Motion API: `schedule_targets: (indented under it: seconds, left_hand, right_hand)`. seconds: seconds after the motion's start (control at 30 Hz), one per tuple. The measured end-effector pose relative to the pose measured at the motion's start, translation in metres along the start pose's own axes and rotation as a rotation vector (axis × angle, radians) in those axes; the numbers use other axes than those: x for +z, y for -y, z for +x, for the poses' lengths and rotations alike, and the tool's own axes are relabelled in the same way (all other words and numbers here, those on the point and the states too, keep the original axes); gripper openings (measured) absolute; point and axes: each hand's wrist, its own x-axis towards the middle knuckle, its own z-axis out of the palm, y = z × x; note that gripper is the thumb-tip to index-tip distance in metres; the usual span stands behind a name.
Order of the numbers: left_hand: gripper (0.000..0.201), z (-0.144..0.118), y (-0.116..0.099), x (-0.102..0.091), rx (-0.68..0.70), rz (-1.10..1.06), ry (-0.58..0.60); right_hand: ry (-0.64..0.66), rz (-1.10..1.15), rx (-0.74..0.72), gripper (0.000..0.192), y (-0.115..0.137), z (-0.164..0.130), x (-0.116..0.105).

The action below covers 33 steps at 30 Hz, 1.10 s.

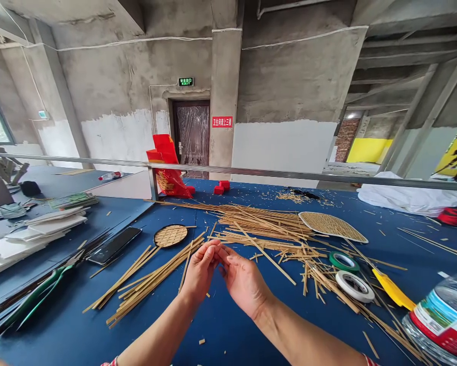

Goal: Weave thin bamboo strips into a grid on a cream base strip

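Two hands, left (200, 272) and right (243, 282), fingertips pinched together over blue counter (228, 325) middle; grasped item too small to tell. Bamboo strips (259, 223) scattered across, tape rolls (354, 285) toward right edge. Bare concrete walls behind.

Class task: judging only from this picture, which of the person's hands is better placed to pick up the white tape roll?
Probably the right hand: the white tape roll lies on its side of the blue table, while the left hand would have to cross over.
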Motion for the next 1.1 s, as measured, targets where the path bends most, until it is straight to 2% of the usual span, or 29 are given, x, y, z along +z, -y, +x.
schedule_targets:
  seconds: [0.1,0.2,0.33,0.4,0.5,0.57,0.7,0.8,0.9,1.1]
  left_hand:
    - [0.033,0.0,0.002,0.001,-0.017,-0.005,0.033]
    - [0.035,-0.001,0.004,0.004,-0.067,-0.019,-0.028]
    - [0.035,-0.002,0.009,0.006,-0.118,-0.051,-0.116]
    - [0.035,0.0,0.014,0.003,-0.148,-0.062,-0.165]
    - [0.046,0.007,0.019,-0.006,-0.213,-0.054,-0.203]
    - [0.052,0.013,0.017,-0.013,-0.226,-0.053,-0.202]
    - [0.051,0.019,0.003,-0.019,-0.175,-0.078,-0.164]
    - [0.035,0.014,-0.002,-0.013,-0.181,-0.069,-0.072]
    - [0.043,0.005,-0.002,-0.004,-0.172,-0.038,-0.005]
    - [0.034,0.001,0.005,0.002,-0.114,0.068,-0.099]
  right_hand:
    - [-0.04,0.022,0.025,0.03,0.003,-0.003,-0.001]
    - [-0.03,-0.009,0.021,0.031,0.003,-0.006,-0.001]
    - [0.055,-0.078,-0.042,0.035,-0.007,-0.009,-0.003]
    - [0.092,-0.158,-0.06,0.041,-0.015,-0.01,-0.006]
    - [0.151,-0.292,-0.02,0.049,-0.02,-0.011,-0.009]
    - [0.122,-0.32,0.025,0.05,-0.018,-0.009,-0.011]
    - [-0.037,-0.214,0.095,0.041,-0.004,-0.002,-0.013]
    - [-0.02,-0.06,0.132,0.039,0.005,0.002,-0.014]
    - [0.0,0.032,0.138,0.039,0.006,0.003,-0.014]
    - [0.052,0.046,0.129,0.048,-0.016,-0.005,-0.006]
